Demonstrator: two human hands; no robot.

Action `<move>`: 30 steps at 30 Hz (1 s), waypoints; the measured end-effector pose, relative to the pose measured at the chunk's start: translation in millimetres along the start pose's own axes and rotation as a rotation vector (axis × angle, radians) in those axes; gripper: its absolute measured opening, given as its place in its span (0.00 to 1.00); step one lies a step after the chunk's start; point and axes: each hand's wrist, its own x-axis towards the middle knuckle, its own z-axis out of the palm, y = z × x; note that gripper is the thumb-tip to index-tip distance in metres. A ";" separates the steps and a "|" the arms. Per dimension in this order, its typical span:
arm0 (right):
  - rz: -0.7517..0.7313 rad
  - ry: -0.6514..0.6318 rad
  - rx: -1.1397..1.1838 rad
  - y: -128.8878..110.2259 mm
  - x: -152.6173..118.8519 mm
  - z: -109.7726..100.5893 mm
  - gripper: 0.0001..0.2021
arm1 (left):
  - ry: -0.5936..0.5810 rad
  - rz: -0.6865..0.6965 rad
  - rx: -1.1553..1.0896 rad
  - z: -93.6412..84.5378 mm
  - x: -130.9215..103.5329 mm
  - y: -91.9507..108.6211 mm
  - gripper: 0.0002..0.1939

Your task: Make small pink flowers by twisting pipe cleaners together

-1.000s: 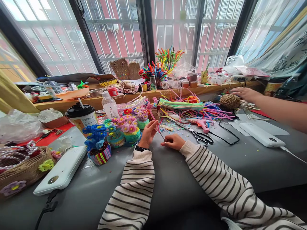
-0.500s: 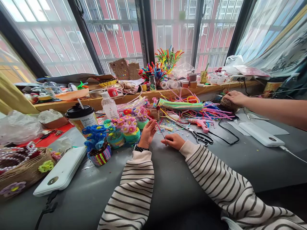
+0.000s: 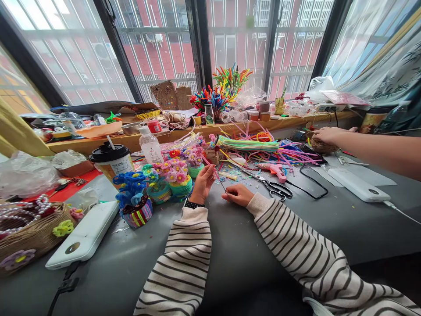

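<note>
A pink pipe cleaner [image 3: 216,174] slants down between my two hands above the grey table. Its upper part is pinched in the fingers of my left hand [image 3: 203,182]. The lower end, thinner and darker, is gripped by the closed fingers of my right hand [image 3: 238,194]. Just left of my left hand stand small pots of pipe-cleaner flowers, one with pink blooms [image 3: 176,174] and one with blue blooms [image 3: 131,188]. Beyond my right hand lie black-handled scissors [image 3: 278,189] and a pink glue gun [image 3: 278,171].
Green pipe cleaners [image 3: 248,144] lie in a bundle behind the scissors. A co-worker's hand [image 3: 330,135] rests on a twine-wrapped object [image 3: 322,145] at the right. White power banks [image 3: 83,237] with cables lie on both sides. A lidded drink cup [image 3: 112,160] and a bottle [image 3: 150,147] stand left.
The co-worker's hand has shifted a little right, with more of the twine-wrapped object showing. My own hands and the pipe cleaner are almost unchanged.
</note>
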 end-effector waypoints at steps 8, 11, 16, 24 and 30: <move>0.014 -0.061 -0.038 0.9 -0.6 -0.9 0.28 | -0.016 -0.016 0.009 1.9 -2.1 1.0 0.11; 0.012 -0.050 -0.033 -1.1 -0.4 -1.2 0.29 | -0.009 -0.019 -0.001 1.6 -1.9 0.6 0.11; -0.011 -0.008 -0.025 -1.5 0.3 -0.9 0.28 | 0.021 -0.002 -0.024 1.4 -0.9 0.9 0.11; -0.011 0.031 -0.040 2.9 1.4 -0.4 0.24 | 0.040 0.022 -0.039 1.2 -0.7 1.9 0.10; -0.013 0.076 -0.046 9.3 3.2 1.2 0.23 | 0.039 0.024 -0.052 0.4 -0.1 2.9 0.09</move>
